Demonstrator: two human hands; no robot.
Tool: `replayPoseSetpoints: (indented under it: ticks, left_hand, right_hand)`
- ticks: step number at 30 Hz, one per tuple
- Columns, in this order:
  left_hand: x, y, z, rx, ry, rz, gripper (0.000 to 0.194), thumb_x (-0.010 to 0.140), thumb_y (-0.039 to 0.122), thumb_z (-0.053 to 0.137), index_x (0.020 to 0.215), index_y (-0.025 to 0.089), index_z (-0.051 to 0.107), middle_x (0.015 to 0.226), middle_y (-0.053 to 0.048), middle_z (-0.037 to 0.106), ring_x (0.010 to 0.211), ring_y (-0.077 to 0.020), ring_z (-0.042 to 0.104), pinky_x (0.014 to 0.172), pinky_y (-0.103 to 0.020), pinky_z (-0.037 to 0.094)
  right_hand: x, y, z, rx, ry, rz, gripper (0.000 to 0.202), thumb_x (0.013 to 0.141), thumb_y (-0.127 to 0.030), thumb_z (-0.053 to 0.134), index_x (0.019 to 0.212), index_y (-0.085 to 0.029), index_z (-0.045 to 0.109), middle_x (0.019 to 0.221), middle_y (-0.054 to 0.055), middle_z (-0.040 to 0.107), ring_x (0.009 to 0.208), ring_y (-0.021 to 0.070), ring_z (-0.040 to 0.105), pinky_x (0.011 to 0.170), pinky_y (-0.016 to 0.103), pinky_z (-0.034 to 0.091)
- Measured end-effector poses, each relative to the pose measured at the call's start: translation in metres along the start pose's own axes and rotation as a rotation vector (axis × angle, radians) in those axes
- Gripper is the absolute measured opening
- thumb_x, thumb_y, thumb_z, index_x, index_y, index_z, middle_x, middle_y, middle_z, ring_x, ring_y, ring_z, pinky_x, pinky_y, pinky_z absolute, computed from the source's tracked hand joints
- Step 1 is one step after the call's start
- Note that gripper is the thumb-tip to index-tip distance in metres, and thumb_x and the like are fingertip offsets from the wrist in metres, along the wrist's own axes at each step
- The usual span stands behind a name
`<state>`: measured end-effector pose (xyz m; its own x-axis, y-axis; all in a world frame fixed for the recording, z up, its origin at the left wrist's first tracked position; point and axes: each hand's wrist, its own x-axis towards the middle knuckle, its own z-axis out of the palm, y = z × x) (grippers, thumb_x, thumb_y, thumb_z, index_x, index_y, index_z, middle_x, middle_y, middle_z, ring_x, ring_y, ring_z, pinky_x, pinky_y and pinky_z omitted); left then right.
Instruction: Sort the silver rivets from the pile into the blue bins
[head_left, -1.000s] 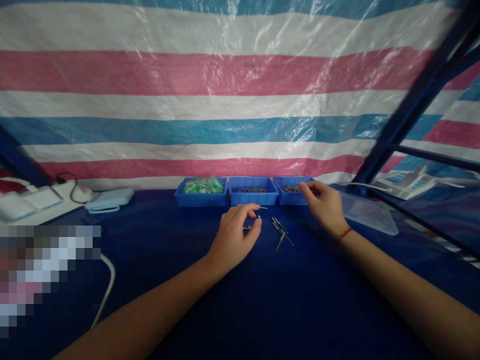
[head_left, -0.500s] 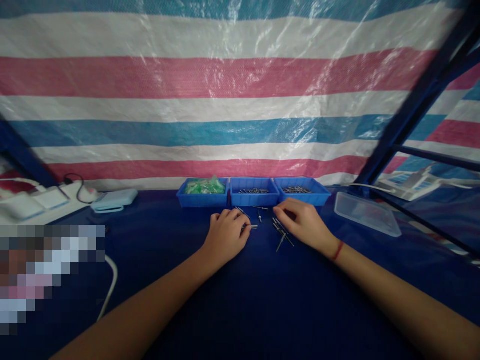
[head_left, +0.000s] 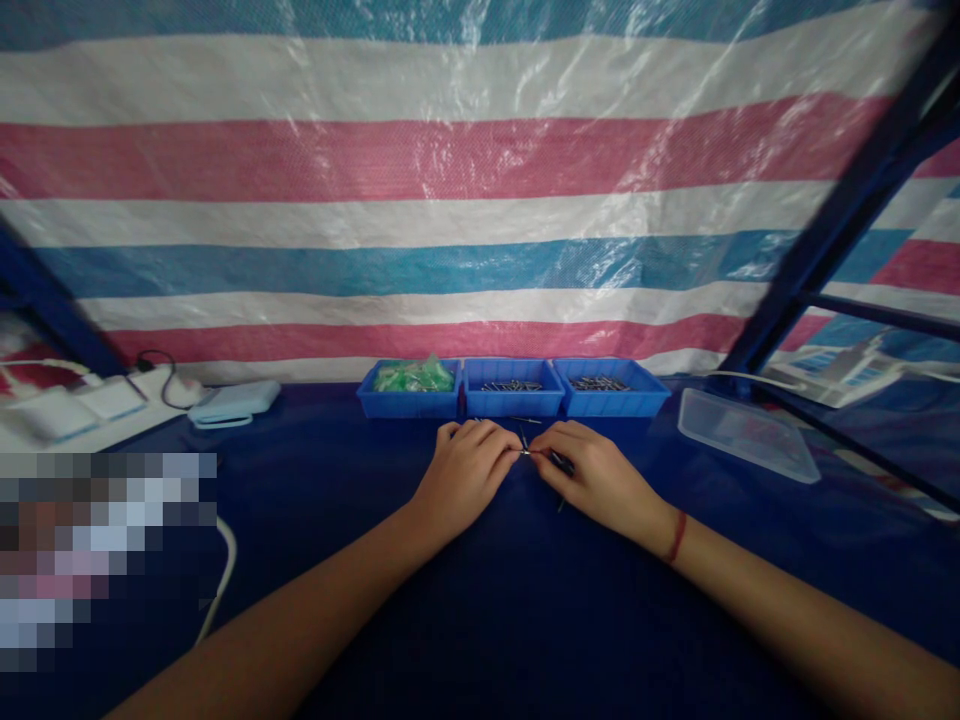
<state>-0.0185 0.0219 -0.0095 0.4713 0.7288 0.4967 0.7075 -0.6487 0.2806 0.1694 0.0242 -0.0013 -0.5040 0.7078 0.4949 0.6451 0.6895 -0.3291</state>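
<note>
Over the blue table, my left hand point(head_left: 474, 462) is closed, thumb and forefinger pinching a small silver blind rivet point(head_left: 526, 452). From the other side my right hand point(head_left: 596, 470) meets it, its thumb and fingertip closed on the rivet's other end. Just behind the fingertips a loose rivet point(head_left: 528, 420) lies on the table. More rivets under my right hand are mostly covered by it. Beyond the hands stand three blue bins: the middle bin point(head_left: 514, 404) and right bin point(head_left: 616, 404) hold rivets, and the left bin point(head_left: 411, 405) holds green-and-clear plastic bags point(head_left: 414, 376).
A clear plastic lid point(head_left: 748, 435) lies at the right. At the left are a light-blue case point(head_left: 234, 403), a white power strip point(head_left: 112, 405) and a white cable point(head_left: 225, 560). A striped tarp point(head_left: 450, 220) hangs behind the table, between blue metal posts point(head_left: 802, 240).
My right hand has moved left and nearer, over the loose rivets, to meet my left hand. My left hand has shifted slightly right. Their fingertips now come together at one rivet.
</note>
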Motion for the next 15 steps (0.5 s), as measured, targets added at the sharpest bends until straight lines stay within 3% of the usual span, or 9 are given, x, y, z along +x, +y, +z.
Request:
replayPoseSetpoints:
  ticks: [6,10,15]
  left_hand:
    - [0.003,-0.008,0.005,-0.206,0.146,-0.113,0.027,0.083,0.023,0.058,0.110,0.020,0.055,0.096,-0.004,0.066,0.093,-0.0191,0.060,0.084,-0.036,0.041]
    - [0.005,-0.005,0.002,-0.400,0.193,-0.127,0.014,0.084,0.025,0.057,0.096,0.018,0.061,0.089,-0.003,0.067,0.082,-0.0158,0.062,0.078,-0.030,0.047]
    - [0.005,0.003,-0.001,-0.471,0.220,-0.143,0.010,0.084,0.024,0.056,0.085,0.019,0.065,0.084,-0.001,0.068,0.078,-0.0141,0.061,0.075,-0.026,0.047]
  right_hand:
    - [0.000,0.003,0.003,0.145,0.134,0.168,0.014,0.085,-0.024,0.051,0.083,-0.019,0.064,0.076,0.003,0.065,0.069,0.0160,0.060,0.065,0.030,0.047]
    - [-0.001,0.000,0.005,0.284,0.126,0.208,0.015,0.085,-0.029,0.052,0.083,-0.019,0.064,0.077,0.002,0.066,0.069,0.0157,0.060,0.063,0.028,0.047]
    - [0.000,-0.008,0.004,0.364,0.078,0.199,0.016,0.086,-0.029,0.051,0.080,-0.019,0.063,0.079,0.003,0.066,0.072,0.0157,0.060,0.066,0.028,0.047]
